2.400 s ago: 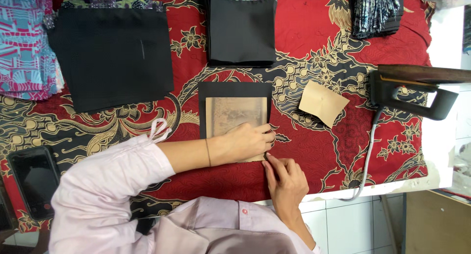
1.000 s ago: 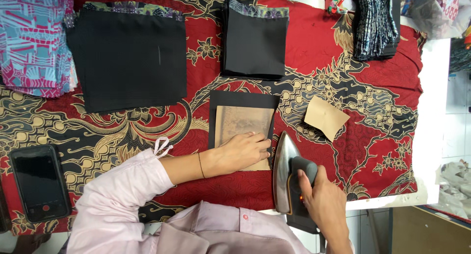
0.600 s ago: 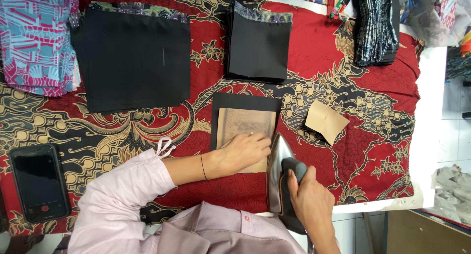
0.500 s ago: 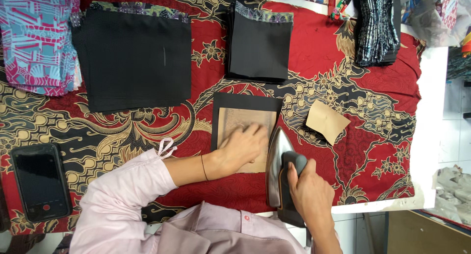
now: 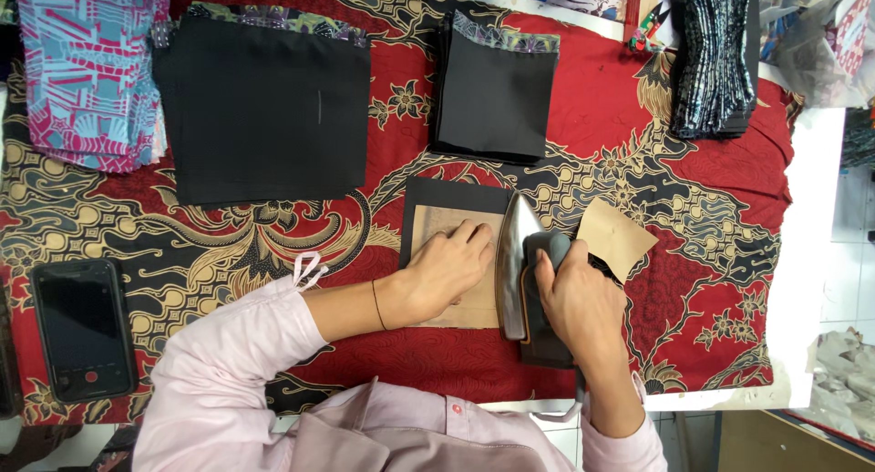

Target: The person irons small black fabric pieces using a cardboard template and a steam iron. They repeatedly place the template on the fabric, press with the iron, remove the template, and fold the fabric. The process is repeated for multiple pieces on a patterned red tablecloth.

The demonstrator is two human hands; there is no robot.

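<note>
my right hand [image 5: 574,290] grips the iron [image 5: 515,258] at the right edge of the black fabric piece [image 5: 451,197], mid-bench; left hand [image 5: 447,271], fingers flat and released, pins the tan template [image 5: 456,226]. pressing looks barely begun, other black stacks [image 5: 264,107] waiting.

Left hand [image 5: 448,271] flat, palm down, fingers spread; right hand [image 5: 577,298] in a closed grip, knuckles up.

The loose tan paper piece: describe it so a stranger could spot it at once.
Start at the red patterned cloth covering the table, then find the iron under the right hand. Just right of it lies the tan paper piece, alone, tilted like a diamond, not backed by black fabric.
</note>
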